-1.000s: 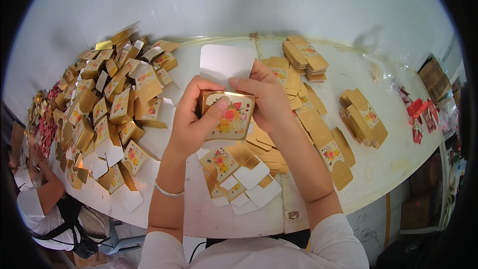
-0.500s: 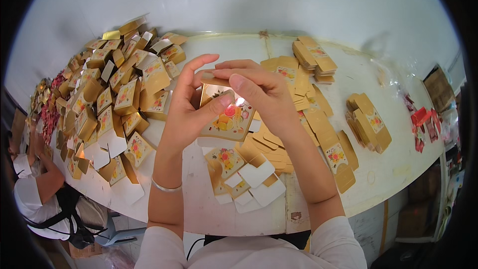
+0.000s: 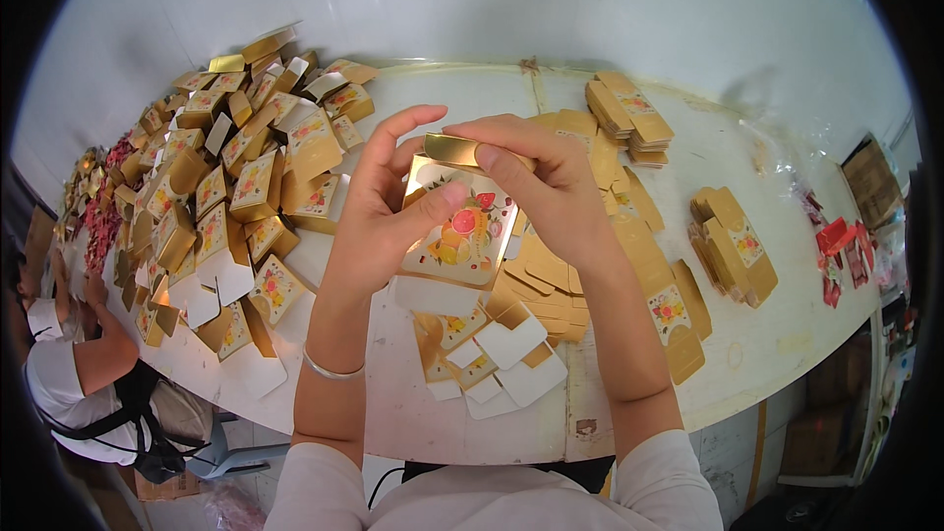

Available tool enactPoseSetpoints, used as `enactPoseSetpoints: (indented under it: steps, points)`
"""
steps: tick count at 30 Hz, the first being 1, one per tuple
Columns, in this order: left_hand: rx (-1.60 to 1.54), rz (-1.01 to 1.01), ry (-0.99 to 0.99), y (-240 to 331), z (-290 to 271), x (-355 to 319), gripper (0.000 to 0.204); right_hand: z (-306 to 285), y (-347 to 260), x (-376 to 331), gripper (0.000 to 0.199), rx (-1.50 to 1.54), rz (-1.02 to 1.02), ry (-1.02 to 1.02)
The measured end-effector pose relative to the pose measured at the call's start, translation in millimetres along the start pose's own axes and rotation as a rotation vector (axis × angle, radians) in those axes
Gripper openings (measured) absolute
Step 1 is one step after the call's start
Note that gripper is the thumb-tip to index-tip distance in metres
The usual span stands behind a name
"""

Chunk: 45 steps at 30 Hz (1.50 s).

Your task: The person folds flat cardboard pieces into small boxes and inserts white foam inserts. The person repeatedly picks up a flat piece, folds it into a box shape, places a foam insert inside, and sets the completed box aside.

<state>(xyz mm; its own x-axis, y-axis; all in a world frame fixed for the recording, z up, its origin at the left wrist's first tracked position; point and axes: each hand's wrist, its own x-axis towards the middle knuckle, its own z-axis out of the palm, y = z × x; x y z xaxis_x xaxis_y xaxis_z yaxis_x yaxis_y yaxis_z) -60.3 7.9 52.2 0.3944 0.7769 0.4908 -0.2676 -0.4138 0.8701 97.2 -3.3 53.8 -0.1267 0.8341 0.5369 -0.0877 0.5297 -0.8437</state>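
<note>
Between my hands, raised above the table, is a gold carton [image 3: 462,221] with a fruit print on its front. My left hand [image 3: 388,206] grips its left side, thumb pressed on the printed face. At the top, my right hand [image 3: 536,172] has its thumb against a folded gold flap, fingers behind it. A white flap hangs from the carton's lower end. Below it on the table lie a few partly opened cartons [image 3: 452,331] with white flaps. Flat gold carton blanks [image 3: 546,275] are spread behind my right forearm.
A large heap of formed gold cartons [image 3: 256,182] covers the table's left side. Stacks of flat blanks stand at the back [image 3: 629,118] and right [image 3: 730,246]. Red wrapped pieces [image 3: 836,236] lie at the far right. A co-worker [image 3: 84,374] sits at the left edge, near dark red items.
The carton's top flap has tilted into view under my right thumb. My right hand has shifted slightly right, and the printed face is more exposed.
</note>
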Motion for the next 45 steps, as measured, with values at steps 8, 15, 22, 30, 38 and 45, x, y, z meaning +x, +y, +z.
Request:
enactPoseSetpoints:
  steps: [8, 15, 22, 30, 38, 45]
  points:
    - [-0.001, -0.016, -0.008, -4, 4, 0, 0.052, -5, -4, 1, 0.021, -0.043, 0.037, -0.094]
    - [-0.145, -0.033, 0.167, -5, 2, 3, 0.035, 19, -4, -3, 0.011, 0.25, -0.005, 0.104]
    - [-0.016, 0.07, 0.118, -1, 9, -6, 0.026, -5, 11, 1, 0.013, 0.015, -0.117, 0.07]
    - [2.035, -0.008, 1.163, 64, -191, 29, 0.066, -43, 42, 11, 0.029, -0.802, 0.122, 0.064]
    - [1.006, 0.192, 0.326, 8, -60, 5, 0.037, -27, 178, 4, 0.041, -1.42, 0.144, 0.091]
    - [0.623, 0.018, 0.111, -40, -6, 4, 0.039, -37, 193, 2, 0.033, -1.412, -0.038, 0.108]
